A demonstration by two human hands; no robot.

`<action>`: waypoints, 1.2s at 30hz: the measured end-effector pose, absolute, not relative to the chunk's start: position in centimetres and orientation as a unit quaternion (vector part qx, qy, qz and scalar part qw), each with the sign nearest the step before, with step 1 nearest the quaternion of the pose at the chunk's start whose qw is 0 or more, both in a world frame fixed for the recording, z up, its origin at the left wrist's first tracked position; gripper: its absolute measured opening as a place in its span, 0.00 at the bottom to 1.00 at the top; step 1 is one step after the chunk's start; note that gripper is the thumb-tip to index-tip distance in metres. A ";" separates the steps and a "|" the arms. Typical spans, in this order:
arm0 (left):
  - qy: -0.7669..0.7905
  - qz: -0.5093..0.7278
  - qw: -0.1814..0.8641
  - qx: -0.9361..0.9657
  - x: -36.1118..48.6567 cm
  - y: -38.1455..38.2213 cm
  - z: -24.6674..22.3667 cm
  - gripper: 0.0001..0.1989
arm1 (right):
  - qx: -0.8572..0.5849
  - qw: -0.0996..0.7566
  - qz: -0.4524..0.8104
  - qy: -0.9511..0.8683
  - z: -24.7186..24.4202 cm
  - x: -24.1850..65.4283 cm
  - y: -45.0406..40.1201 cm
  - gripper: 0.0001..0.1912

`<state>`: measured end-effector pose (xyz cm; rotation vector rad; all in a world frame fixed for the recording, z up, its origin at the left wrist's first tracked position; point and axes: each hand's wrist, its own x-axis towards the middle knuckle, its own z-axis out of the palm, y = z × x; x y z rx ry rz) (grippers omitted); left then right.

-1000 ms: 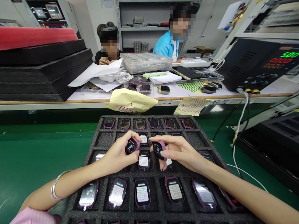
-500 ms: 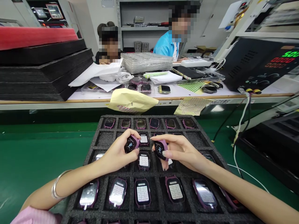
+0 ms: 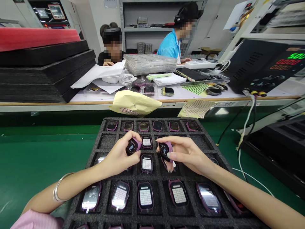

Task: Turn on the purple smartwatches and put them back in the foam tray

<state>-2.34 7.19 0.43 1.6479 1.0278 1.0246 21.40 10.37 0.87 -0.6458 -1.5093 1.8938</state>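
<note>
Big black foam tray [image 3: 152, 120] of purple-cased smartwatches [image 3: 145, 196] sits at 6 o'clock under the bench [image 3: 181, 96], and over its middle the left hand [image 3: 118, 156] has a tight grip on one watch [image 3: 132, 147] while the right hand [image 3: 184, 153] pinches a second watch [image 3: 165, 151] at 12.

The left hand [image 3: 118, 156] hides part of a purple watch [image 3: 132, 146], and the right hand [image 3: 184, 155] hides part of a second purple watch [image 3: 165, 151]. The foam tray [image 3: 105, 143] is cut off at the bottom, a pink sleeve [image 3: 35, 221] too, and the power supply [image 3: 257, 63] runs off the right side
</note>
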 end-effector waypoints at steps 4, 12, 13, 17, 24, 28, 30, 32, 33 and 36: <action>0.410 0.417 0.463 0.666 -2.4 6.9 0.5 0.12 | -0.224 0.323 0.726 -0.564 0.9 21.4 10.3 0.19; 0.413 0.401 0.462 0.674 -2.4 6.9 0.5 0.12 | -0.211 0.325 0.740 -0.550 1.2 21.5 10.1 0.19; 0.413 0.402 0.463 0.673 -2.4 7.0 0.5 0.13 | -0.208 0.324 0.741 -0.551 1.2 21.5 10.2 0.19; 0.411 0.398 0.468 0.673 -2.4 7.0 0.5 0.12 | -0.211 0.301 0.737 -0.567 1.1 21.6 10.3 0.19; 0.390 0.376 0.547 0.638 -2.3 7.4 -0.2 0.16 | -0.248 0.266 0.748 -0.555 1.2 21.1 10.2 0.23; 0.332 0.377 0.656 0.563 -2.0 7.7 -0.3 0.20 | -0.262 0.259 0.754 -0.543 1.0 21.0 10.3 0.20; 0.330 0.377 0.676 0.540 -1.9 7.8 -0.1 0.20 | -0.269 0.265 0.750 -0.543 0.8 21.0 10.4 0.18; 0.331 0.377 0.687 0.526 -1.9 7.8 0.0 0.19 | -0.277 0.272 0.742 -0.547 0.6 21.0 10.4 0.18; 0.330 0.377 0.689 0.523 -1.9 7.8 0.0 0.19 | -0.279 0.275 0.737 -0.551 0.6 21.0 10.3 0.19; 0.330 0.384 0.684 0.525 -2.0 7.8 0.0 0.17 | -0.279 0.283 0.727 -0.560 0.5 20.9 10.1 0.21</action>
